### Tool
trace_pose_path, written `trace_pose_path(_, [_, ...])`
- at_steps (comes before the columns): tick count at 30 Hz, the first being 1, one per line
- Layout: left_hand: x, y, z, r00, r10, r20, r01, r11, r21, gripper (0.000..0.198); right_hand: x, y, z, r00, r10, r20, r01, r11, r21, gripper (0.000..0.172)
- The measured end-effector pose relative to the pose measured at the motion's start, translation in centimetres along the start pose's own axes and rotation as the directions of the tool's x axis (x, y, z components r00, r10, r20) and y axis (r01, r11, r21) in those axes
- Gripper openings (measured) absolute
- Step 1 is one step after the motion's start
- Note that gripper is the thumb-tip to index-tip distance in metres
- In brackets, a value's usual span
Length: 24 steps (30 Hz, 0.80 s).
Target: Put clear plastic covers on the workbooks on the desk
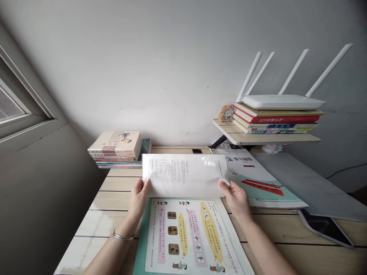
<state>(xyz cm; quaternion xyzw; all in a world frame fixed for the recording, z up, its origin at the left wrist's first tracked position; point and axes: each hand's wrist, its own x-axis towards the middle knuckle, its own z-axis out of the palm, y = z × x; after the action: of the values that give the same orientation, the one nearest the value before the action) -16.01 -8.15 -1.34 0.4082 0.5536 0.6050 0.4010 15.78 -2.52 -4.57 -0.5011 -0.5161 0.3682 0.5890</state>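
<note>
I hold a white printed sheet [183,175] raised over the desk, its text facing me. My left hand [138,198], a silver bangle on its wrist, pinches the sheet's lower left edge. My right hand [236,198] pinches its lower right corner. Under the sheet lies an open workbook [186,240] with a teal border, yellow and pink ovals and Chinese characters.
A white and teal exercise book [258,179] lies to the right, beside a grey laptop [309,183] and a dark tablet [327,229]. A book stack [116,149] sits at the back left. A shelf [269,138] carries books and a white router [282,101]. The desk's left edge meets a wall with a window.
</note>
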Motion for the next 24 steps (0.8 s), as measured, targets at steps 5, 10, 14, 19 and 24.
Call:
trace_pose_path(5, [-0.3,1.1,-0.3,0.999,-0.039,0.012,0.039,0.999,-0.005,0.046,0.1,0.3,0.1,0.999,-0.046,-0.021,0.044,0.997,-0.068,0.044])
trace_pose_path(10, [-0.2,1.5,-0.3,0.999,-0.051,-0.006,0.05,0.998,-0.034,0.049,-0.1,0.4,0.0,0.998,-0.056,-0.001,0.056,0.991,-0.12,0.045])
trace_pose_path(14, [-0.3,1.2,-0.5,0.996,-0.086,0.008,0.086,0.994,-0.073,0.049,-0.1,0.7,0.0,0.998,-0.062,0.006,0.062,0.991,-0.118,0.043])
trace_pose_path(19, [-0.7,1.1,-0.6,0.996,-0.077,0.052,0.083,0.991,-0.107,0.048,-0.3,-0.2,0.0,0.998,-0.042,0.055,0.043,0.999,-0.03,0.04])
trace_pose_path(24, [-0.5,1.8,-1.0,0.989,-0.042,0.144,0.052,0.996,-0.069,0.042,-0.2,-2.1,-0.7,0.983,-0.008,0.183,-0.01,0.995,0.099,0.044])
